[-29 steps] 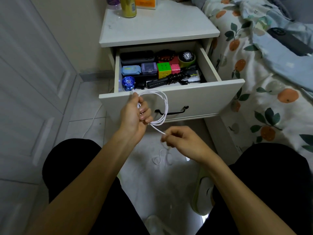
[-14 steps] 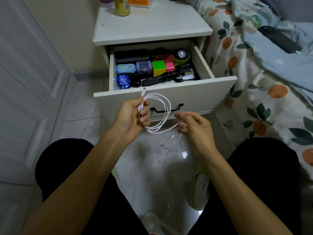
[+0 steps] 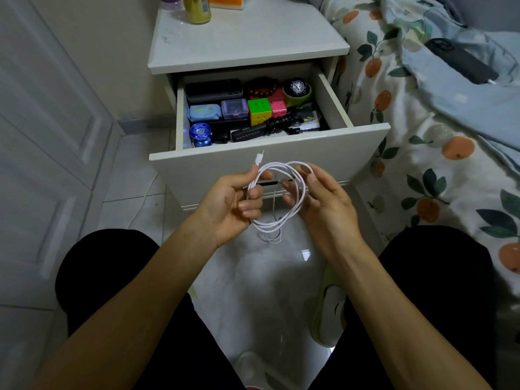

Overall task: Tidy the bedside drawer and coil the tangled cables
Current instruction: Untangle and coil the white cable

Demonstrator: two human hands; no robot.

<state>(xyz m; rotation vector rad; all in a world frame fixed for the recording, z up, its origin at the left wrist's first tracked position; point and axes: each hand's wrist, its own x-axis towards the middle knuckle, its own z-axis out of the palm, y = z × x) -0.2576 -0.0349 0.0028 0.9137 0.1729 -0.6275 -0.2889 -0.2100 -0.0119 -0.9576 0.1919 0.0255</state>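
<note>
Where it hung lower before, white cable (image 3: 284, 192) coil now higher, seemingly gripped by both hands' fingers (image 3: 254, 205).

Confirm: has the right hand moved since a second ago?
Yes. The right hand rose from below the drawer handle to its level, now pinching the white cable coil.

White cable (image 3: 292, 192) looped in a loose coil, plug end up, before open, filled drawer (image 3: 281, 149)
</note>
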